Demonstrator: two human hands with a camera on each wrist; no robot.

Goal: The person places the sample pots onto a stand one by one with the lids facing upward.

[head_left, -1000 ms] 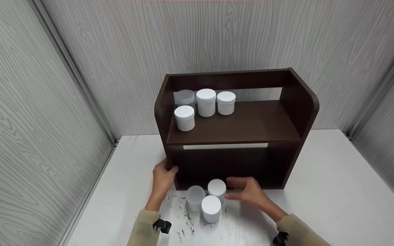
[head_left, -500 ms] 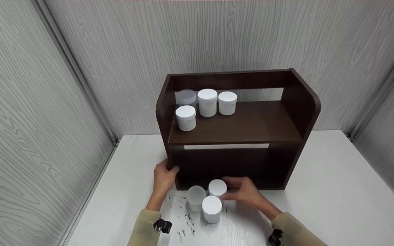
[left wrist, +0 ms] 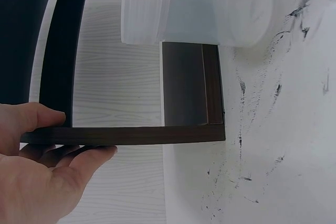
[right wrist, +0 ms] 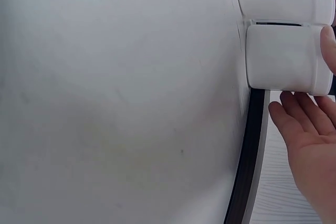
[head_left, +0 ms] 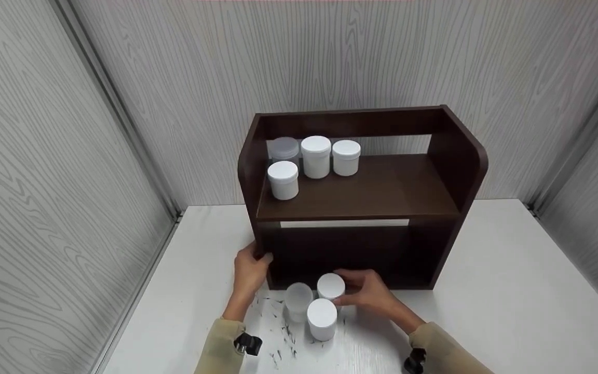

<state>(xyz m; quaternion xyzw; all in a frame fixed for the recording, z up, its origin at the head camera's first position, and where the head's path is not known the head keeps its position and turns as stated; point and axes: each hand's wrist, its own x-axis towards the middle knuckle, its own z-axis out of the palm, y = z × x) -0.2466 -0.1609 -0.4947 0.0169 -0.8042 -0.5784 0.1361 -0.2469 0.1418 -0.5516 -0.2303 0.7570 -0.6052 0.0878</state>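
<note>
My left hand (head_left: 248, 271) grips the left side panel of a dark brown two-tier shelf (head_left: 377, 192). In the left wrist view its thumb and fingers lie on opposite faces of the panel (left wrist: 142, 136). My right hand (head_left: 370, 294) holds a white lidded jar (head_left: 330, 285) at the shelf's front edge. The right wrist view shows the thumb on that jar (right wrist: 283, 59) and the fingers along its other side. Close beside it stand a second white jar (head_left: 322, 318), nearer me, and a translucent jar (head_left: 298, 300) on the left.
On the upper tier, toward the left, stand a translucent jar (head_left: 284, 149) and white jars, among them a taller one (head_left: 316, 157). Dark scuff marks (head_left: 287, 332) spot the white table (head_left: 174, 311). Grey wood-grain panels (head_left: 216, 78) enclose the back and sides.
My right hand has moved slightly left, bringing its thumb and fingers in around the rear white jar. The left hand keeps its grip on the shelf panel, and the jars stand as before.
</note>
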